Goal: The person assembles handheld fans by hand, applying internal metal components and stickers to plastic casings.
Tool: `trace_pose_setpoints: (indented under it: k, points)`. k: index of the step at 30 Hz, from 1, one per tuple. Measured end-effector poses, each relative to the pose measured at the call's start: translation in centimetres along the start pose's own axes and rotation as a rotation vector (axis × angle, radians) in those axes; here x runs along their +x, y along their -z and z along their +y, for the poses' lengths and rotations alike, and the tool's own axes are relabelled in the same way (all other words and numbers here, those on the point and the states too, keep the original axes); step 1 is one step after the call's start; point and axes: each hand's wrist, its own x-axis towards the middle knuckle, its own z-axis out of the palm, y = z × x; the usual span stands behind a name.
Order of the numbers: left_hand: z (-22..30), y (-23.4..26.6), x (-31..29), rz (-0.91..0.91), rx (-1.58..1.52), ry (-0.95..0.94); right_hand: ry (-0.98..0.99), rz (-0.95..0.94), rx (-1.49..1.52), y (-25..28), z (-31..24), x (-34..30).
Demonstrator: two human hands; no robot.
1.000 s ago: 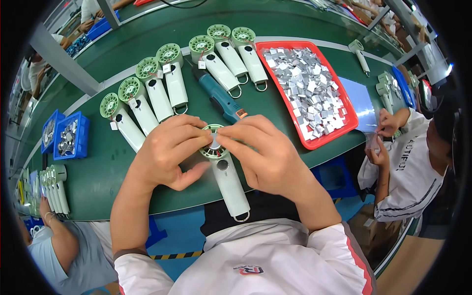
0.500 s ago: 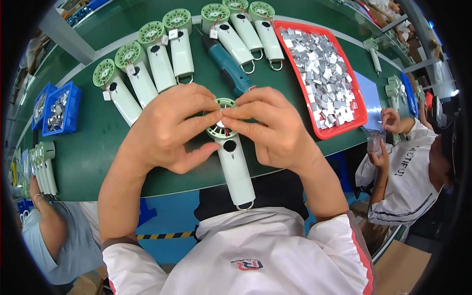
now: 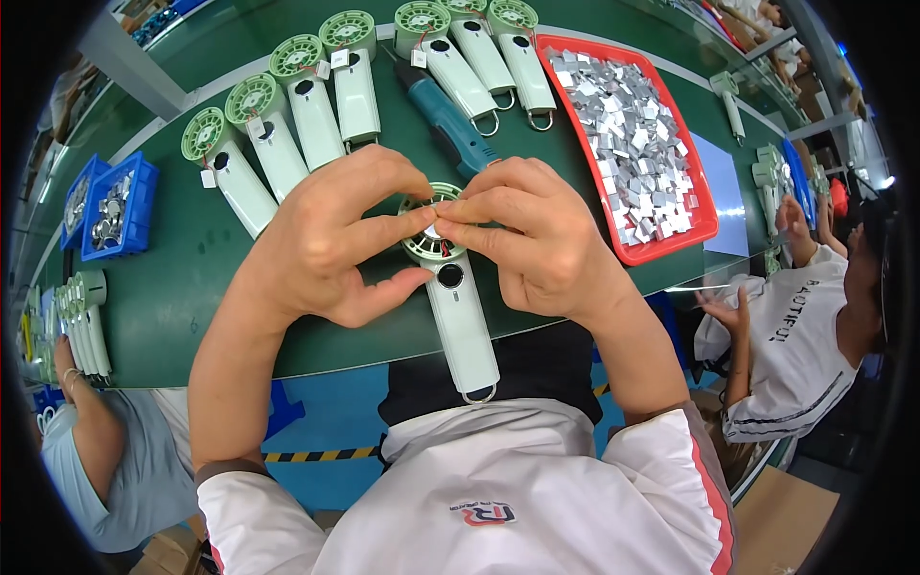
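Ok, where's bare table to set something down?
Widest: green tabletop between the blue bins and your left hand. Narrower: between your right hand and the red tray. Crowded: beyond your hands, with handheld fans and the teal electric screwdriver.

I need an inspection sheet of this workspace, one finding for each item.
Surface: glossy green tabletop, partly covered.
Job's things: pale green-and-white handheld fan with a metal loop.
Clutter: seven similar fans arced beyond it, teal-and-black power screwdriver, red plastic tray of silvery square pieces, two blue plastic bins of round metallic parts.
Left hand: fingertips at the fan head's centre; any pinched part mostly hidden.
Right hand: fingertips there too.
Cables: thin red wires at fan heads; power cable, nothing seen.
Surroundings: person in white at right, another in light blue at left.
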Motion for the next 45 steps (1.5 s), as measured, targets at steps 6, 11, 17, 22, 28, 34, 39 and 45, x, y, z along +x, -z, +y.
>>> trace_pose_setpoints:
  k: [6,11,17,22,28,34,39,45]
  points:
    - [0.0,-0.1,0.0,0.025,-0.006,0.0,-0.001,-0.001,-0.014,0.2,-0.4,0.3]
    - [0.0,0.3,-0.5,-0.018,-0.004,0.065,-0.003,0.024,-0.024,-0.2,-0.7,0.1]
    - [0.2,-0.4,-0.6,-0.034,-0.175,0.255,-0.016,0.018,-0.054,-0.2,-1.1,0.2]
    - [0.5,-0.1,-0.6,-0.079,-0.202,0.316,-0.048,0.029,-0.055,-0.2,-1.5,0.4]
    - [0.0,0.1,-0.8,-0.059,-0.163,0.298,-0.205,0.229,-0.102,0.8,-3.2,0.4]
    - [-0.6,-0.4,0.1,-0.104,-0.166,0.329,-0.591,0.114,-0.256,1.3,-9.7,-2.6]
    - [-0.1,0.4,-2.3,-0.097,-0.162,0.38,-0.661,0.009,-0.221,-1.8,-12.5,-2.9]
    - [-1.1,-0.3,-1.9,-0.184,-0.184,0.325,-0.842,-0.154,-0.147,-3.5,-12.2,-3.0]
